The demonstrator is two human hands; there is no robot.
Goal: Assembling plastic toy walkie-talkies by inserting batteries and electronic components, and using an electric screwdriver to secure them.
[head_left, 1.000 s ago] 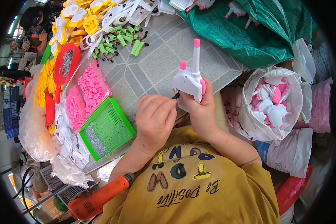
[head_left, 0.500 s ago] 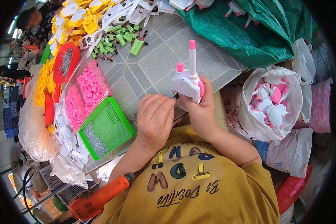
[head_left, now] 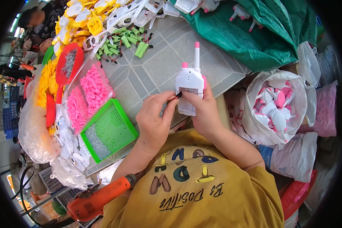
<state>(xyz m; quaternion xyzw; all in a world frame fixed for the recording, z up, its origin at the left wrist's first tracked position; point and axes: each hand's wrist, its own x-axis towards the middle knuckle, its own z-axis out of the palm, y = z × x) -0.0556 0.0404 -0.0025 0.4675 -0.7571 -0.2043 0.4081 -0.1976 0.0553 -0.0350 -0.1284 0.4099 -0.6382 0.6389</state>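
Upright in my right hand (head_left: 208, 114) is a white toy walkie-talkie (head_left: 189, 80) with a pink-tipped antenna, a pink knob and pink on its side. My thumb lies across its lower part, where an open recess shows. At the toy's left edge, thumb and forefinger of my left hand (head_left: 154, 121) pinch a thin wire. A small black plug (head_left: 179, 94) on that wire rests against the shell beside my right thumb. Whether the plug is joined to anything, I cannot tell.
Left lie a green basket (head_left: 131, 127) of screws, pink parts (head_left: 95, 86) and a red scoop (head_left: 60, 85). Green battery packs (head_left: 141, 49) lie at the back. A white sack (head_left: 254, 127) of toy shells stands right. An orange power drill (head_left: 98, 199) is at lower left.
The walkie-talkie has turned so that its flat side and recess face me. My left hand has shifted slightly left, and its pinch on the wire now shows more plainly.
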